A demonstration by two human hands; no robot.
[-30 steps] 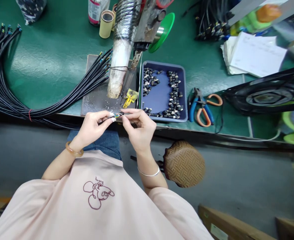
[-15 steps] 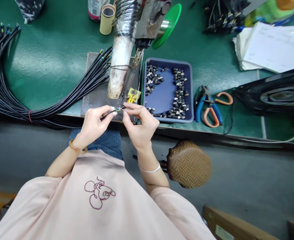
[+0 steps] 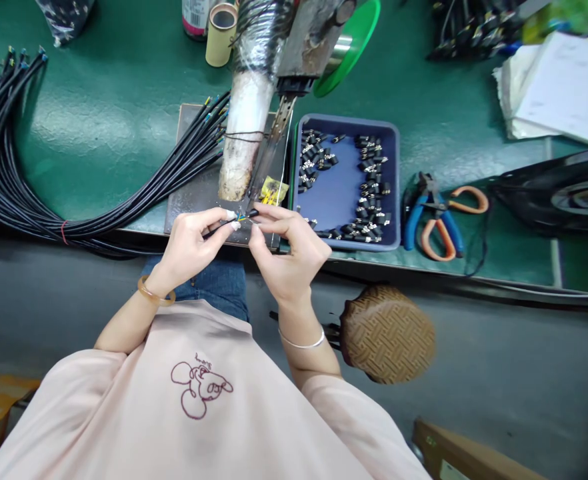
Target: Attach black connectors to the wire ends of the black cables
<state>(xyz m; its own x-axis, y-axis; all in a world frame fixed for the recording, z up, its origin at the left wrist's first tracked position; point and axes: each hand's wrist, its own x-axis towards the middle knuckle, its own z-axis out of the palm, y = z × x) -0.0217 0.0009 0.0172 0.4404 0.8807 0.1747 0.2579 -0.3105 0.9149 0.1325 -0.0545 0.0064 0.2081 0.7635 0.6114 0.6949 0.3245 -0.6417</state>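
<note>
My left hand (image 3: 194, 241) pinches the end of a black cable, where thin blue and yellow-green wires (image 3: 240, 218) stick out. Facing it, my right hand (image 3: 294, 247) has thumb and forefinger closed around a small black part (image 3: 253, 213) at the wire ends. Just above my fingers is the tip of a soldering tool (image 3: 274, 133), beside a white wrapped tube (image 3: 239, 147). A yellow pad (image 3: 274, 191) lies behind my right fingertips. To the right, a blue tray (image 3: 395, 187) holds several small black connectors (image 3: 371, 193).
A bundle of black cables (image 3: 94, 223) curves across the left of the green table (image 3: 109, 107). Cutters (image 3: 435, 213) and scissors (image 3: 439, 240) lie right of the tray. Papers (image 3: 564, 87) are at the back right. A round stool (image 3: 389, 333) stands below the table edge.
The table items have shifted slightly right in the view. My right hand has moved a little right, and the black part shows more clearly at the wires.
</note>
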